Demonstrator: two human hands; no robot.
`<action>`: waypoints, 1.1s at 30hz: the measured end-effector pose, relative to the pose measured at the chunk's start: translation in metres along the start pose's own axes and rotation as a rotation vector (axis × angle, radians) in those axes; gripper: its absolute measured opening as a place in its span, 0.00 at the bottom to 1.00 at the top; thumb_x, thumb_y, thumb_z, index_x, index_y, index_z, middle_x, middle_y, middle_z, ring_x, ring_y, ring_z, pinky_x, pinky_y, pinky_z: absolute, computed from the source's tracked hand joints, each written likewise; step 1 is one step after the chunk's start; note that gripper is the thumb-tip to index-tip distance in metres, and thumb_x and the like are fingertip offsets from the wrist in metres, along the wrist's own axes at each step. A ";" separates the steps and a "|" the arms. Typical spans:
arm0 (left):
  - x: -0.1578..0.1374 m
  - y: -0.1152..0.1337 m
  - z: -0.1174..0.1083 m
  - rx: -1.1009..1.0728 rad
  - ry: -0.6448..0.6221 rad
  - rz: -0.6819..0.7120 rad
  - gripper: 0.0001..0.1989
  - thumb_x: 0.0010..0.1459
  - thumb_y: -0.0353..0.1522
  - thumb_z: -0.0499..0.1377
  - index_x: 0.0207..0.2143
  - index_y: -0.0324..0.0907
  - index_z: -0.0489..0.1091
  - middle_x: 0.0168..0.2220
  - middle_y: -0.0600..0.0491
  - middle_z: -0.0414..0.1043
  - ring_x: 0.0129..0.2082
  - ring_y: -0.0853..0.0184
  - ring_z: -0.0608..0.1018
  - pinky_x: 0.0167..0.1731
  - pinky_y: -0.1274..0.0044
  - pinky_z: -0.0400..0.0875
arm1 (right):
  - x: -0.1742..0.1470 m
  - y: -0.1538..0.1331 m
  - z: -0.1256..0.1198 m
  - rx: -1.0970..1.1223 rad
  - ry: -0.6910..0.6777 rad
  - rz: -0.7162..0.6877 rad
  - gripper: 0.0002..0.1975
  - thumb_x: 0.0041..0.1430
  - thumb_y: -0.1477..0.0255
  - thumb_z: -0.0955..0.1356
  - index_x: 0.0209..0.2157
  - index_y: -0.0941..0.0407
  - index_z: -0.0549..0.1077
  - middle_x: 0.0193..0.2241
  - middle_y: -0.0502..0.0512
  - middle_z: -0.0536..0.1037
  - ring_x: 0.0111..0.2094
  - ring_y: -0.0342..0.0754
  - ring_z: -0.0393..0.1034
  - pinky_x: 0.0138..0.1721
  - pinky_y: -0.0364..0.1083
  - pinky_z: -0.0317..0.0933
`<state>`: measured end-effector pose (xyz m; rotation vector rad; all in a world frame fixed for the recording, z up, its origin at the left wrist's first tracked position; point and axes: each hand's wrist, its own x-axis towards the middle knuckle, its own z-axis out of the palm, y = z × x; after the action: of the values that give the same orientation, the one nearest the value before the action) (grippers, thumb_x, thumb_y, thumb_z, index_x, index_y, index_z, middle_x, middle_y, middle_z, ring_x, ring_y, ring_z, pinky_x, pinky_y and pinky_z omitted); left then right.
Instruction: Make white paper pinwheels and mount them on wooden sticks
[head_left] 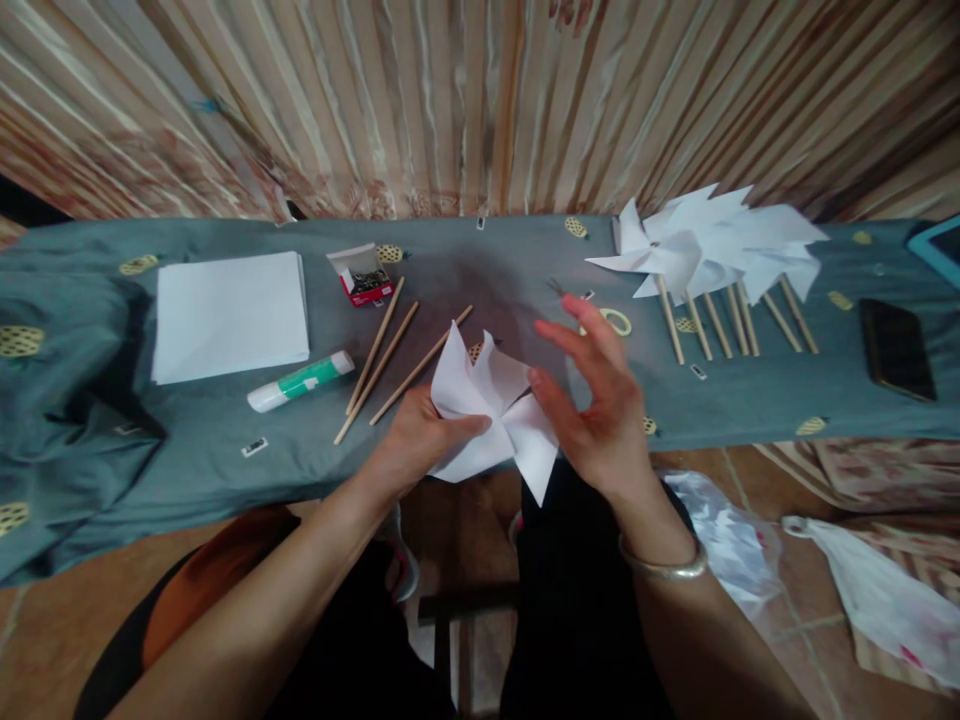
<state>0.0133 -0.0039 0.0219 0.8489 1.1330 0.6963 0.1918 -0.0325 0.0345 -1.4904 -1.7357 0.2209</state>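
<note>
A white paper pinwheel (491, 405) with folded blades is held over the table's front edge. My left hand (427, 435) grips it from the left, the thumb pressing near its centre. On the pinwheel's right side is my right hand (600, 400), its fingers spread and the thumb at or close to a blade; contact is hard to tell. Just beyond that hand lie scissors (615, 321) with pale yellow handles, partly hidden by the fingers. Loose wooden sticks (390, 365) rest left of the pinwheel.
Left on the cloth-covered table (210, 440) are a paper stack (231, 315), a glue stick (300, 382) and an open red box (364, 276) of small dark metal pieces. Several pinwheels on sticks (697, 250) overlap at the right, near a phone (896, 348). Plastic bags (724, 540) lie on the floor.
</note>
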 end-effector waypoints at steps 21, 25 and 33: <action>0.002 -0.006 0.000 -0.084 -0.024 0.027 0.11 0.39 0.27 0.68 0.30 0.41 0.78 0.28 0.54 0.80 0.24 0.67 0.78 0.26 0.78 0.72 | -0.012 -0.005 0.008 -0.043 -0.130 -0.172 0.08 0.61 0.74 0.65 0.36 0.50 0.75 0.57 0.52 0.71 0.63 0.54 0.58 0.60 0.60 0.59; 0.002 -0.006 0.001 -0.124 -0.036 0.039 0.12 0.40 0.26 0.67 0.32 0.42 0.78 0.30 0.54 0.80 0.25 0.67 0.78 0.26 0.78 0.73 | -0.013 -0.006 0.008 -0.121 -0.164 -0.209 0.07 0.61 0.74 0.65 0.35 0.50 0.75 0.58 0.50 0.70 0.63 0.56 0.58 0.60 0.60 0.58; 0.002 -0.004 0.000 -0.114 -0.006 0.029 0.14 0.37 0.25 0.68 0.31 0.41 0.78 0.27 0.53 0.79 0.24 0.67 0.78 0.28 0.77 0.74 | -0.014 -0.005 0.007 -0.207 -0.209 -0.285 0.09 0.60 0.77 0.65 0.38 0.51 0.74 0.58 0.53 0.70 0.64 0.55 0.56 0.61 0.59 0.56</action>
<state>0.0138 -0.0045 0.0179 0.7713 1.0671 0.7752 0.1822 -0.0441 0.0264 -1.3791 -2.1702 0.0497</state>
